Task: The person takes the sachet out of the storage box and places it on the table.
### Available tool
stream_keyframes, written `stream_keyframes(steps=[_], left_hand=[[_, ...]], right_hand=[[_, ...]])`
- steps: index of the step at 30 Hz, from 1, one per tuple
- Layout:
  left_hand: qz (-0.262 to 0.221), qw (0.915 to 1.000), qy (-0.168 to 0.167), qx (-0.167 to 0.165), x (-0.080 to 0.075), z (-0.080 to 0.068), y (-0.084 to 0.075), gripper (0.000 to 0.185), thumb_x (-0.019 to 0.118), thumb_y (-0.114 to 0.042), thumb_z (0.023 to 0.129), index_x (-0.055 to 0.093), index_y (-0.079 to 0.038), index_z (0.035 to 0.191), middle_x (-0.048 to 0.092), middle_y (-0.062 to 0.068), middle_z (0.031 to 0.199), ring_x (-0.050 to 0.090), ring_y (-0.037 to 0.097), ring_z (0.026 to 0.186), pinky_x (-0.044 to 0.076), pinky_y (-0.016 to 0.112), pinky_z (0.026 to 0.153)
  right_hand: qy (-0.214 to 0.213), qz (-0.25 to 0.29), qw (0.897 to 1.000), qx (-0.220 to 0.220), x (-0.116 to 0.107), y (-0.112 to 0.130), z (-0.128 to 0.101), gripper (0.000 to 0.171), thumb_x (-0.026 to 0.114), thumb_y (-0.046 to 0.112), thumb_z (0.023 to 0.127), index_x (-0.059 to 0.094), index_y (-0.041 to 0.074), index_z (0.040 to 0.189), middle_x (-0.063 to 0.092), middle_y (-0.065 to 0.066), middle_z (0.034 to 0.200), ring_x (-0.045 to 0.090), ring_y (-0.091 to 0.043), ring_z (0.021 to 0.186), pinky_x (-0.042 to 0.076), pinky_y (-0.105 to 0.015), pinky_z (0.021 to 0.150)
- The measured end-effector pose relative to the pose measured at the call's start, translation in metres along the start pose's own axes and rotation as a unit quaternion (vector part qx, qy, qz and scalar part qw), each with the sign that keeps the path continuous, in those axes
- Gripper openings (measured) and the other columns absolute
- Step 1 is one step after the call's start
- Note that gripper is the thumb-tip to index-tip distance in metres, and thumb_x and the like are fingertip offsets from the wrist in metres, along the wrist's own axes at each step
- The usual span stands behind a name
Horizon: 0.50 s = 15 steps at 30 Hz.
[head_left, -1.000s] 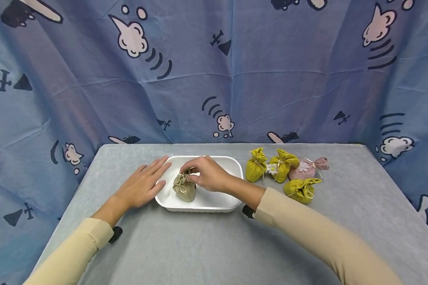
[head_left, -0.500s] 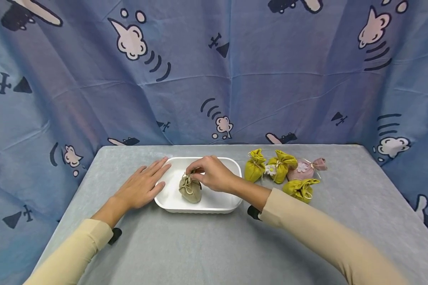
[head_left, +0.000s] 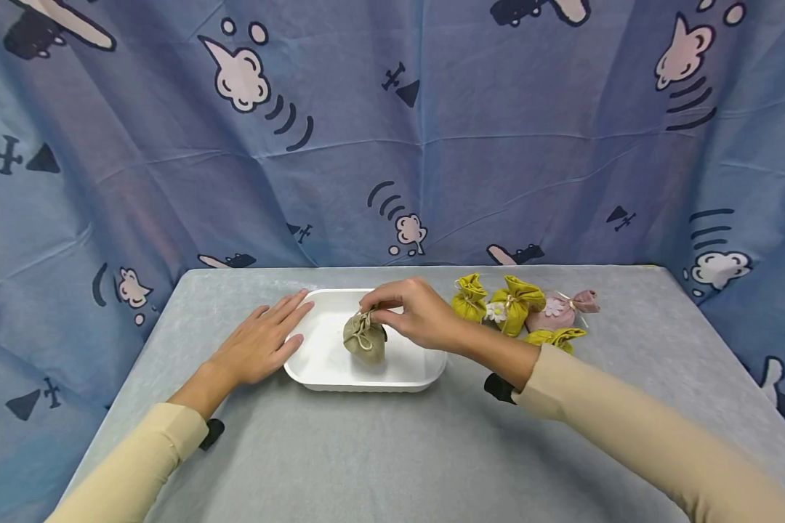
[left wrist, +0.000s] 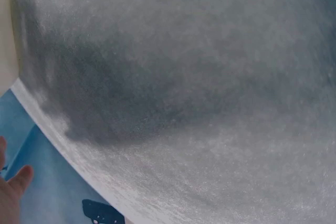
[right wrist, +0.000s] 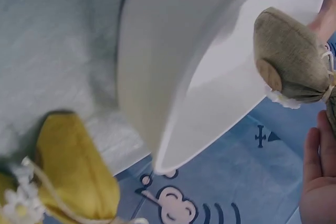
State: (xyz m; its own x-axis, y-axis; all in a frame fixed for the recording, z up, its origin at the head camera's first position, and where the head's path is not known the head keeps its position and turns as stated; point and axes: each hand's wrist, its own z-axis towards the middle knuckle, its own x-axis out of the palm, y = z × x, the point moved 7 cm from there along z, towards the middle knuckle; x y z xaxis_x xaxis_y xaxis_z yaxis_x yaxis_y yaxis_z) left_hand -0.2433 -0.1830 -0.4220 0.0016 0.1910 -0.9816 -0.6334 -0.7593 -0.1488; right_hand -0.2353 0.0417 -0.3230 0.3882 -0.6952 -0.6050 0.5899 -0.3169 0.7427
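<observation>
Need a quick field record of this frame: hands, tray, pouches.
left hand: flat on the table, fingers straight, touching the tray's left rim
right hand: pinches the tied neck of the khaki pouch
khaki pouch: upright, inside the white tray
other pouches: three yellow-green pouches and a pink pouch, on the table right of the tray
backdrop: blue printed cloth

- My left hand is lying flat, palm down, fingers straight and spread.
- My right hand is hovering, thumb and forefinger pinching together, wrist raised.
</observation>
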Motion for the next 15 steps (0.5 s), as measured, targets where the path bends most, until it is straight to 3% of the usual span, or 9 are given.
stream_keyframes(steps=[9, 15], left_hand=[[-0.004, 1.0, 0.005, -0.004, 0.0, 0.001, 0.0, 0.06, 0.041, -0.037, 0.106, 0.028, -0.012, 0.158, 0.018, 0.006, 0.166, 0.026, 0.029, 0.148, 0.03, 0.059, 0.11], [-0.007, 1.0, 0.004, -0.003, 0.001, 0.0, -0.001, 0.06, 0.041, -0.036, 0.105, 0.028, -0.011, 0.158, 0.019, 0.007, 0.165, 0.026, 0.029, 0.148, 0.03, 0.06, 0.11]], right_hand=[[-0.035, 0.027, 0.999, -0.008, -0.032, 0.006, -0.017, 0.019, 0.071, -0.011, 0.085, 0.075, -0.006, 0.103, 0.073, -0.018, 0.108, 0.069, -0.027, 0.104, 0.055, -0.028, 0.087], [-0.049, 0.027, 0.998, -0.008, -0.05, 0.008, -0.031, 0.022, 0.073, -0.011, 0.083, 0.076, -0.004, 0.103, 0.073, -0.014, 0.108, 0.069, -0.027, 0.105, 0.056, -0.03, 0.086]])
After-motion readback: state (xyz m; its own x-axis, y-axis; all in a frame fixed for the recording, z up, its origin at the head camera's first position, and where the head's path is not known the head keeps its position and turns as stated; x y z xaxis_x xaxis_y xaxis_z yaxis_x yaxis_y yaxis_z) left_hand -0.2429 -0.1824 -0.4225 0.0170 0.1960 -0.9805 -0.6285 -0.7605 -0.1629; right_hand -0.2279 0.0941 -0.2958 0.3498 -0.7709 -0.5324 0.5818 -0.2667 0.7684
